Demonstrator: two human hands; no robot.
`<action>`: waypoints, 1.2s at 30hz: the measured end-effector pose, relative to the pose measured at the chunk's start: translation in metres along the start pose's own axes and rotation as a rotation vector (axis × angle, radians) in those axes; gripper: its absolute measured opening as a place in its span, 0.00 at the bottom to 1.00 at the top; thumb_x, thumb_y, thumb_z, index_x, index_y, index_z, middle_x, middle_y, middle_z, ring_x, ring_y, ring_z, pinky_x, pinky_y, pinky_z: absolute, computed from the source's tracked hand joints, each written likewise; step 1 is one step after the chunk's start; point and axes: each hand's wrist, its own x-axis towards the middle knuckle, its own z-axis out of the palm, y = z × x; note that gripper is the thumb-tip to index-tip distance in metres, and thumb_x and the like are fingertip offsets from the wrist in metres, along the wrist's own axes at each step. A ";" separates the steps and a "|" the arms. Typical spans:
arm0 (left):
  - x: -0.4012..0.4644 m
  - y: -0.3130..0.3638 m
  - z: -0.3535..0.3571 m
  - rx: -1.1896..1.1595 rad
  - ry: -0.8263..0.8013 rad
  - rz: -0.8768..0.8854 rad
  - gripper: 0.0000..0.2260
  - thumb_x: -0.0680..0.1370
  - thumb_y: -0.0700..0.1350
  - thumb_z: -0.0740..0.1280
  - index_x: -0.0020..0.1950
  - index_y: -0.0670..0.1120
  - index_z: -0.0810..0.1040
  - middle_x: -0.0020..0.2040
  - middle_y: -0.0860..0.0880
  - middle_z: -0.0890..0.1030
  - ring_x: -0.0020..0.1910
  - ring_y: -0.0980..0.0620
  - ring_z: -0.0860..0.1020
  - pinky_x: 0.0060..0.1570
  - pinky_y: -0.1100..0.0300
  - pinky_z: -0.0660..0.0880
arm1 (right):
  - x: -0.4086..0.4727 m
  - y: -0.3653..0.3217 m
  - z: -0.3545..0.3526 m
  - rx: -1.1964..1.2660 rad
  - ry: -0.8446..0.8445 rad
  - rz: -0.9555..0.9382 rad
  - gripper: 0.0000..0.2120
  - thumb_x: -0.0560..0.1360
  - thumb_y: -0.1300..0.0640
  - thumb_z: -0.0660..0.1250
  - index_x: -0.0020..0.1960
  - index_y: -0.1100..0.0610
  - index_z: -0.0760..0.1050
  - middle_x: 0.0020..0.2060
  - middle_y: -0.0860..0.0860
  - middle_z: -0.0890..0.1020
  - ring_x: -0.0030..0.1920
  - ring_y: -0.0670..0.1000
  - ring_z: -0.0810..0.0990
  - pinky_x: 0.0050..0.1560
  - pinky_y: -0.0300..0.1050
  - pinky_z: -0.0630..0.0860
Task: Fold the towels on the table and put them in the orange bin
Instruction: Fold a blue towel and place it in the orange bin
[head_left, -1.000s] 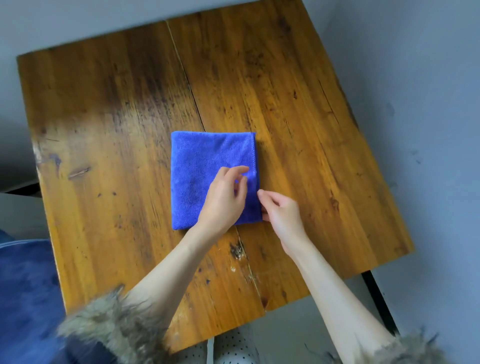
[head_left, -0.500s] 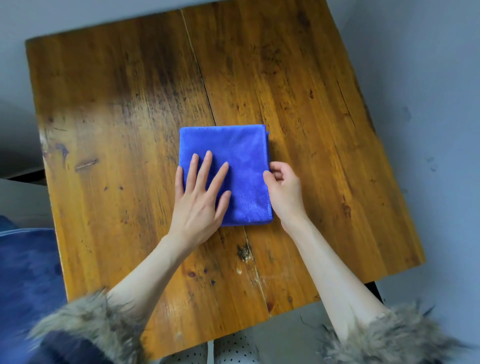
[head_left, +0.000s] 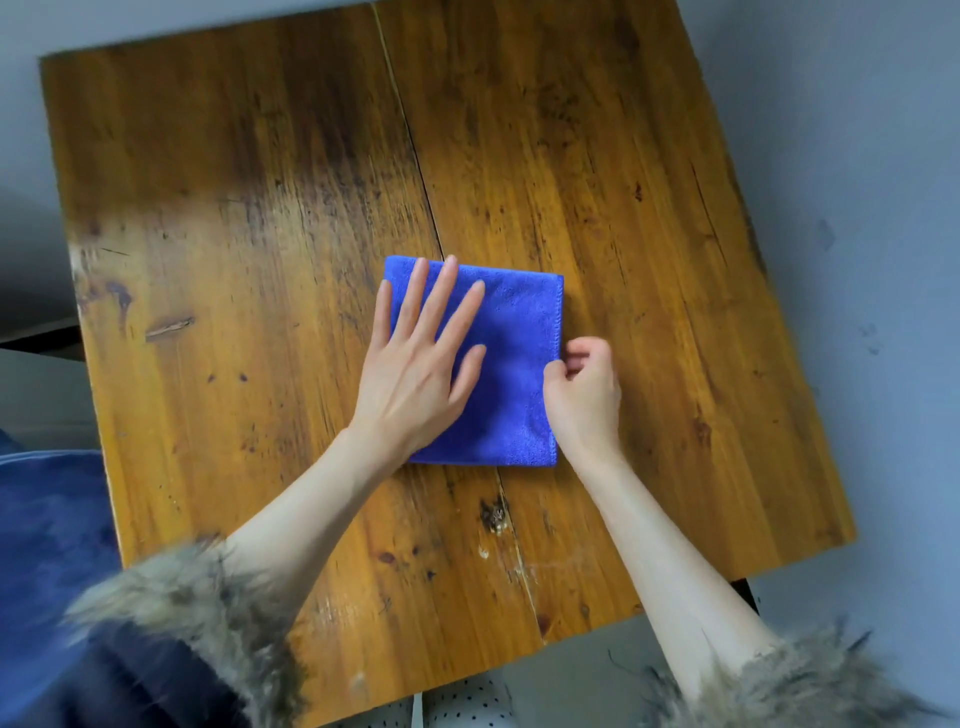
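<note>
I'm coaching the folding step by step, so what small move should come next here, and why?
Probably lift the towel off the table by its right edge. It already lies folded into a small square, the left hand presses flat on it, and the right hand curls its fingers at that edge. No bin is in view.

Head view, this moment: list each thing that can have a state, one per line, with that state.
blue towel: folded into a flat square, lying on the table.
left hand: flat on the towel, fingers straight and spread.
right hand: fingers curled at the towel's right edge, apparently pinching it.
wooden table: bears the towel.
Orange bin: not in view.
</note>
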 end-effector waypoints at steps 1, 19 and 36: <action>0.006 -0.003 0.001 0.009 -0.025 -0.009 0.24 0.80 0.53 0.52 0.74 0.46 0.61 0.76 0.44 0.58 0.75 0.42 0.53 0.73 0.45 0.47 | -0.002 -0.003 0.002 -0.116 0.086 -0.157 0.13 0.75 0.62 0.61 0.59 0.58 0.69 0.55 0.53 0.74 0.57 0.54 0.73 0.52 0.43 0.71; -0.028 -0.004 0.013 -0.026 -0.048 -0.003 0.22 0.80 0.52 0.51 0.74 0.48 0.62 0.76 0.43 0.58 0.75 0.42 0.53 0.72 0.42 0.48 | -0.015 0.023 0.035 -0.648 0.020 -0.668 0.24 0.79 0.53 0.51 0.73 0.60 0.60 0.73 0.59 0.60 0.75 0.56 0.55 0.73 0.59 0.51; -0.042 -0.031 -0.007 -0.548 0.039 -0.518 0.19 0.76 0.44 0.65 0.66 0.43 0.69 0.54 0.44 0.75 0.55 0.44 0.70 0.52 0.65 0.64 | -0.009 0.007 0.003 -0.168 0.023 -0.097 0.21 0.76 0.56 0.64 0.67 0.60 0.67 0.61 0.55 0.72 0.59 0.55 0.74 0.59 0.42 0.68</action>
